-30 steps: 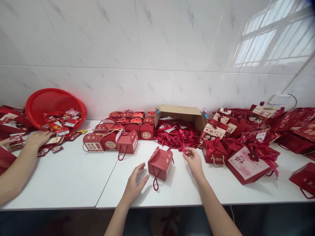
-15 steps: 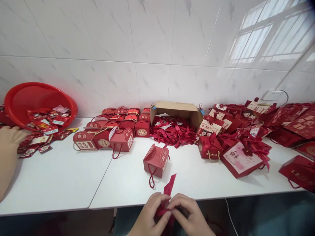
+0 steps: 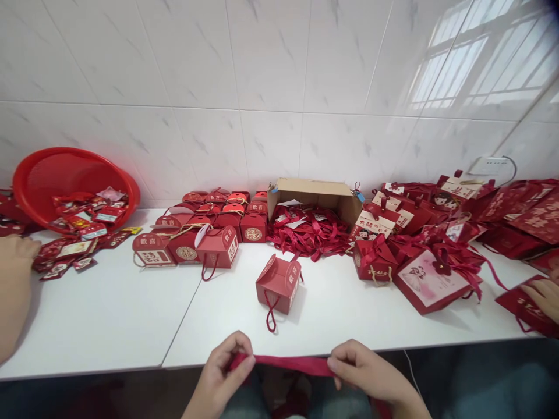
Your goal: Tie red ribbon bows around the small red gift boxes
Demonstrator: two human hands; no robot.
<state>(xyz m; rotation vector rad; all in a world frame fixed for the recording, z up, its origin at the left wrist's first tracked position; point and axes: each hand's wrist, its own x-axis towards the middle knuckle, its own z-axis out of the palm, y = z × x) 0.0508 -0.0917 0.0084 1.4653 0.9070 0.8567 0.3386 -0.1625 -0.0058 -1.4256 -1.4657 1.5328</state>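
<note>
A red ribbon (image 3: 292, 364) is stretched flat between my two hands just below the table's front edge. My left hand (image 3: 225, 368) pinches its left end, my right hand (image 3: 360, 366) pinches its right end. Straight ahead on the white table (image 3: 131, 326) stands a small red gift box (image 3: 279, 283) with a cord handle and its lid flap raised; neither hand touches it. Behind it a brown cardboard box (image 3: 317, 195) lies on its side, spilling a heap of red ribbons (image 3: 312, 233).
A group of closed red gift boxes (image 3: 205, 233) stands at the middle left. A red basin (image 3: 65, 177) with candy packets (image 3: 82, 224) leans at the far left, beside another person's hand (image 3: 15, 262). Larger red boxes and bags (image 3: 437, 244) crowd the right, where another hand (image 3: 541, 297) reaches in.
One second ago my right hand was at the ribbon heap and my left by the small box. Both then met over a bunched ribbon and have now pulled it out straight.
</note>
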